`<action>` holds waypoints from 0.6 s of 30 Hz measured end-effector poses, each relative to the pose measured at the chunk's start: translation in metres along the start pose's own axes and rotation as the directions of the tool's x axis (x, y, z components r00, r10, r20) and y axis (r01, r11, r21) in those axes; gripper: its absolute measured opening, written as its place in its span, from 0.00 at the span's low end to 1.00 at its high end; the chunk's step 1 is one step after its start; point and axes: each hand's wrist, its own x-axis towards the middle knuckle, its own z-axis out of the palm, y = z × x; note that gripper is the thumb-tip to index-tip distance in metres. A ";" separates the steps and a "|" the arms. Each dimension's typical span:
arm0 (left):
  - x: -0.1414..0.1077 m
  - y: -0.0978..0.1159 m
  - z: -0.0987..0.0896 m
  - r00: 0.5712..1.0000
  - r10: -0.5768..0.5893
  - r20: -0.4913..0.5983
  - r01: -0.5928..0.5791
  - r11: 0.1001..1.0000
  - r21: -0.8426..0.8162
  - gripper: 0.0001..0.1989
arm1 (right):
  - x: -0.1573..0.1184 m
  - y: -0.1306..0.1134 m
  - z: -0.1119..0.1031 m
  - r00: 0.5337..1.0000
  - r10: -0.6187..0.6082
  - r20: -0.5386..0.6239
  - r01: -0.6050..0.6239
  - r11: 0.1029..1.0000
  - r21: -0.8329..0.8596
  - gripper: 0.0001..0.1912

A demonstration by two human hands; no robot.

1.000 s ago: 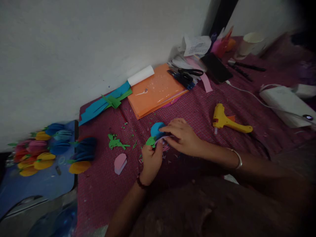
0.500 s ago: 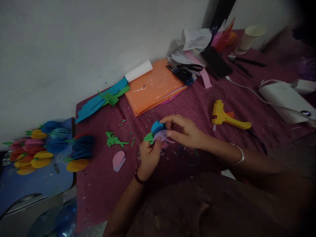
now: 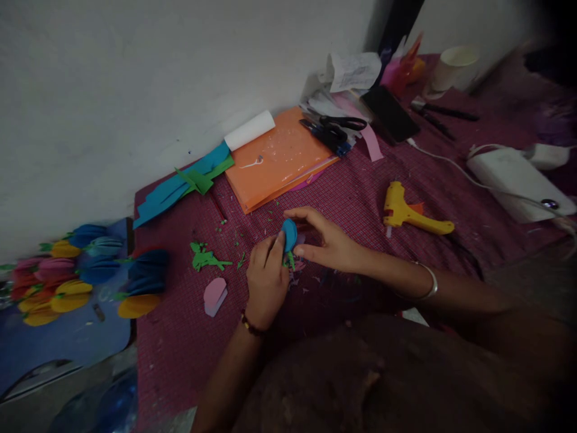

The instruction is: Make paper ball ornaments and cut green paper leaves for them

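My left hand [image 3: 269, 279] is closed on a folded paper piece [image 3: 289, 236], its blue round face turned up. A bit of green and some lilac show just below it. On the other side of the piece is my right hand [image 3: 327, 240], thumb and fingers apart, its fingertips close to the blue edge; whether they touch it I cannot tell. Left of my hands lie green paper scraps [image 3: 205, 257] and a small stack of pink and lilac paper cutouts [image 3: 215, 296]. A yellow glue gun [image 3: 406, 211] rests to the right.
Behind my hands an orange folder [image 3: 282, 159] carries black-handled scissors [image 3: 343, 124]. Blue paper strips [image 3: 180, 185] lie by the wall. Finished paper ornaments [image 3: 72, 264] sit on a blue board at left. A phone [image 3: 390, 114], white box [image 3: 518, 180] and cup [image 3: 455, 67] stand at right.
The folded paper piece has been turned over, so its blue face now covers most of the lilac. My left hand has rolled palm down; my right fingers have spread away from it.
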 end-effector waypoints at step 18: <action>0.000 0.002 0.002 0.999 0.016 0.043 -0.016 1.000 -0.001 0.21 | -0.001 -0.003 0.007 0.996 0.054 -0.070 -0.056 0.998 -0.033 0.26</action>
